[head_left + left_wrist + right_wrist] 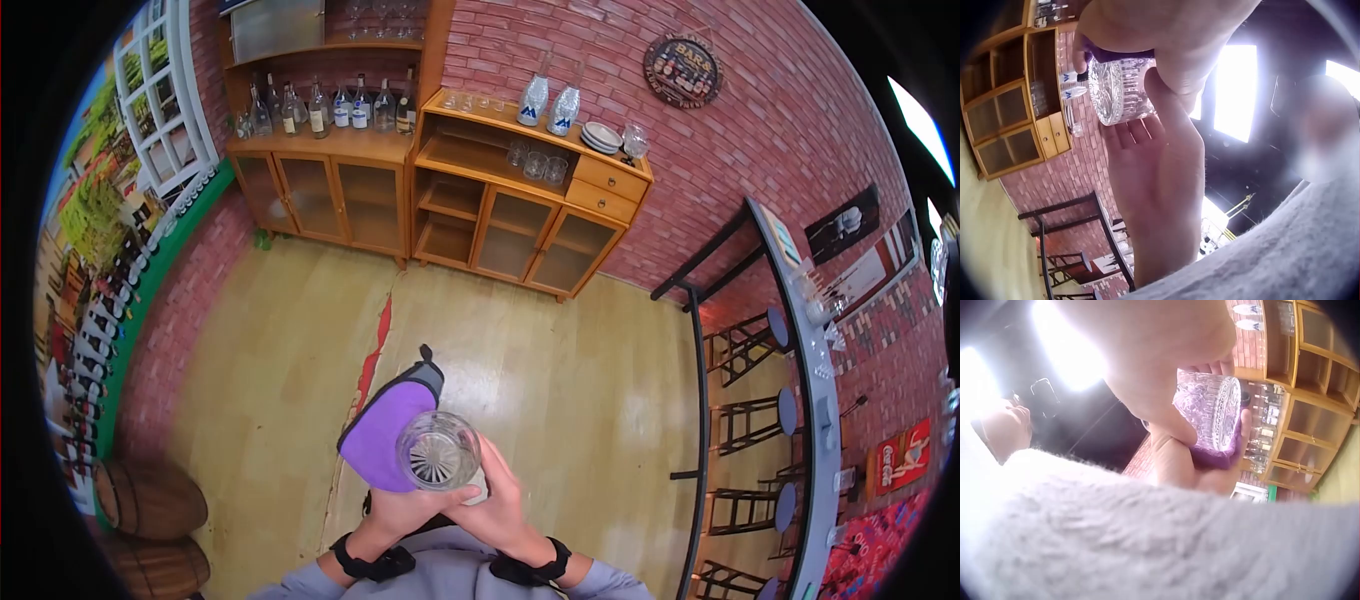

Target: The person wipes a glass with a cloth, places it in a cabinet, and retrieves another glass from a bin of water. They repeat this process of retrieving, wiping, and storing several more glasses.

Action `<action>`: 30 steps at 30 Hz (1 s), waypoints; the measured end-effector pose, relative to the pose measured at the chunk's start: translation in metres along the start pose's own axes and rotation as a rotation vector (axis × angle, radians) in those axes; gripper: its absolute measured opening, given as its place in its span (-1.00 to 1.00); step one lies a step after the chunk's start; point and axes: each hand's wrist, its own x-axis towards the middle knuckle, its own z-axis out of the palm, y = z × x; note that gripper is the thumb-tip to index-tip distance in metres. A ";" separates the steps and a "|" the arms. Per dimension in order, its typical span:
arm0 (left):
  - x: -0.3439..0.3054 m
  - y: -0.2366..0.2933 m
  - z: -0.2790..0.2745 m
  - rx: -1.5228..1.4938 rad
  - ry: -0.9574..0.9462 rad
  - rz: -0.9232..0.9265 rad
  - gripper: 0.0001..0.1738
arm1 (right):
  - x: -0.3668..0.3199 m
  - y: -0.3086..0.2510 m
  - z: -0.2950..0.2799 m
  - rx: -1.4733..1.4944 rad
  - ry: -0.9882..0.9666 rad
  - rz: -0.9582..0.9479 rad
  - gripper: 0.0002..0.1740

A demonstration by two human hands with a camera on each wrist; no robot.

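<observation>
A clear cut-glass tumbler (438,452) with a starburst base is held between both hands in front of the body. My right hand (500,495) grips its right side, the fingers along the wall and the thumb near the bottom, as the left wrist view shows. A purple cloth (385,440) with dark edging and a dark tab lies against the tumbler's left side. My left hand (400,512) holds this cloth around the glass; in the right wrist view, purple fabric (1215,457) sits between that hand and the tumbler. The cloth hides part of the left fingers.
Ahead stand wooden cabinets (540,235) with bottles (340,108), glasses (540,167) and stacked plates (601,137). A long bar counter (805,330) with stools (785,412) runs along the right. Barrels (150,500) stand at the lower left on the wood-look floor (590,400).
</observation>
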 end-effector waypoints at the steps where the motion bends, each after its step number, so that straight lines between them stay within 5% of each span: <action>1: 0.016 0.005 -0.008 -0.018 0.014 0.015 -0.35 | 0.020 0.000 0.004 -0.009 -0.012 0.003 -0.21; 3: 0.047 0.006 -0.023 -0.095 0.030 0.071 -0.37 | 0.062 0.005 0.015 -0.004 -0.074 -0.078 -0.19; 5: 0.068 -0.001 -0.039 -0.004 -0.009 0.124 -0.16 | 0.097 0.019 0.025 0.061 -0.110 -0.092 -0.17; 16: 0.203 0.000 -0.088 0.105 -0.289 -0.111 -0.03 | 0.228 0.068 0.022 0.221 -0.382 -0.060 -0.03; 21: 0.274 -0.015 -0.086 0.123 -0.444 -0.165 -0.04 | 0.310 0.103 0.001 0.385 -0.567 -0.162 -0.10; 26: 0.366 -0.025 -0.065 0.024 -0.329 -0.230 0.12 | 0.404 0.145 -0.022 0.483 -0.592 -0.200 -0.03; 30: 0.433 -0.026 -0.048 0.104 -0.438 -0.252 0.10 | 0.448 0.171 -0.045 0.518 -0.548 -0.157 -0.01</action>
